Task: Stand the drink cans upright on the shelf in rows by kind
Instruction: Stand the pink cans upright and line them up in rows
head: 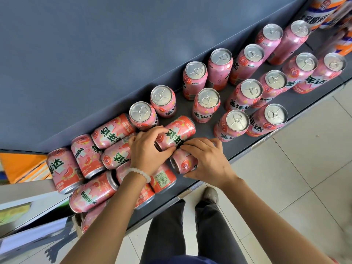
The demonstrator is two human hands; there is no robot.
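A person stands at a dark grey shelf (207,130) and looks down on it, with both bare hands over a crowd of pink peach-soda cans. The left hand (147,149), with a white bead bracelet (140,173) on its wrist, curls its fingers over the near end of a can lying on its side (178,131); thumb and fingers wrap it, so the hand is closed around that can. Just right of that lying can and a little nearer the person, the right hand (206,159) is cupped over a second fallen can (183,162), fingers bent across its top and thumb under its near side, gripping it.

Left of the held can, a heap of more fallen cans (91,162) lies jumbled, touching one another, some stacked toward the shelf's front edge. Right of the held can and behind it, many upright cans (206,103) stand with silver tops showing, in loose rows that run away toward the far right. Beyond the last of those stand blurred orange-and-white containers (323,14). Below the shelf edge, the person's dark trousers (182,229) and one shoe (210,194) show over a pale tiled floor (304,168).
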